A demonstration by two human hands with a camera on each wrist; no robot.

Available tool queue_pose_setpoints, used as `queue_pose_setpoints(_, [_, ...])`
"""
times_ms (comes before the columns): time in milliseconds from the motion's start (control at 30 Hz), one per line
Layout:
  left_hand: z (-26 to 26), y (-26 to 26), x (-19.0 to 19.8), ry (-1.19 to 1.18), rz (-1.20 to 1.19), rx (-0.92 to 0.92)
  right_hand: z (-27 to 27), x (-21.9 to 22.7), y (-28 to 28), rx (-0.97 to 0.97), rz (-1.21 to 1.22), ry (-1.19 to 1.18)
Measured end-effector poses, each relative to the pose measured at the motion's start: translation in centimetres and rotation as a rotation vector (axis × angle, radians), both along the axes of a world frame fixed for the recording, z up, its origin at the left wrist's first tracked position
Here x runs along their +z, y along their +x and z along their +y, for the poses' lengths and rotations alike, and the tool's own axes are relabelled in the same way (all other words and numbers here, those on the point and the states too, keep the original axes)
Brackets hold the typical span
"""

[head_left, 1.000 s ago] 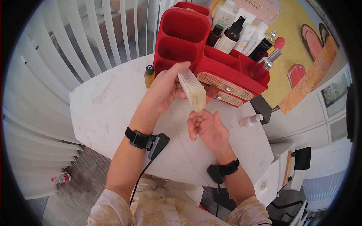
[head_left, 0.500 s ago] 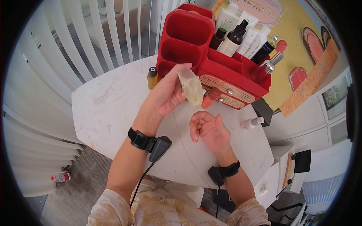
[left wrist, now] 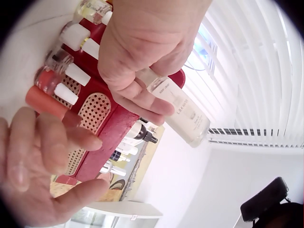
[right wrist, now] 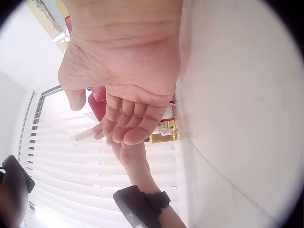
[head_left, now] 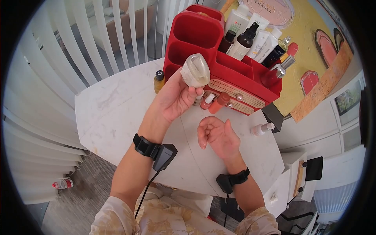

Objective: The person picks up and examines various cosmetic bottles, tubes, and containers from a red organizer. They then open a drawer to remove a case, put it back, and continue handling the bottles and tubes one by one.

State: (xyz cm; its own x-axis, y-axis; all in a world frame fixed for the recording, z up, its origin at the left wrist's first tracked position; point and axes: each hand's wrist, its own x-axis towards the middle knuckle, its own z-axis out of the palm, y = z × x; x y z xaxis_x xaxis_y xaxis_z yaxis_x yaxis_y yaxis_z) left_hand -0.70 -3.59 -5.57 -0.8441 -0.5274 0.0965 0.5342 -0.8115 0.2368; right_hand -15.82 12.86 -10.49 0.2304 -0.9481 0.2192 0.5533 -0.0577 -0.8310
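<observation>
My left hand (head_left: 172,100) grips a flat, clear bottle (head_left: 196,71) with pale contents, held up in front of the red organizer. Its base faces the head camera; printed lettering shows on the bottle's side (left wrist: 183,114) in the left wrist view. Lower and to the right, my right hand (head_left: 220,136) hovers over the table palm up, fingers loosely bent and holding nothing. Between the hands and the organizer stand a small nail polish bottle with a white cap (head_left: 206,102) and an orange tube (head_left: 219,103). More small white-capped bottles (left wrist: 76,37) line up there in the left wrist view.
The red organizer (head_left: 270,95) has drawers, deep compartments, and several bottles and tubes on top. A yellow bottle with a black cap (head_left: 159,82) stands at its left. A small pinkish bottle (head_left: 261,128) is on the right of the marble-look table (head_left: 113,113).
My left hand has turned the clear bottle so its broad base end tips up toward the head camera. The small bottles behind it have come into view. My right hand has barely moved.
</observation>
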Motion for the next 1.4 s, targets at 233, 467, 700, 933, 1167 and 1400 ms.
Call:
queue_pose_setpoints(233, [0.3,0.0,0.4,-0.078,-0.108,0.081,0.1,0.1,0.0,-0.001,0.022,0.004])
queue_pose_setpoints(467, [1.7,-0.1,1.7,-0.571,-0.552,0.323,0.2,0.5,0.2,-0.005,0.024,0.050])
queue_pose_setpoints(700, [2.3,-0.1,1.8,-0.851,-0.658,0.339,0.5,0.5,0.4,-0.065,0.072,0.112])
queue_pose_setpoints(933, [2.4,-0.5,1.2,-0.905,-0.568,0.392,0.3,0.6,0.5,-0.095,0.136,0.112])
queue_pose_setpoints(1167, [2.4,-0.4,0.8,-0.958,-0.487,0.403,0.2,0.7,0.5,-0.088,0.098,0.086])
queue_pose_setpoints(1400, [2.6,0.0,1.3,-1.048,-0.500,0.403,0.1,0.7,0.4,-0.108,0.106,0.094])
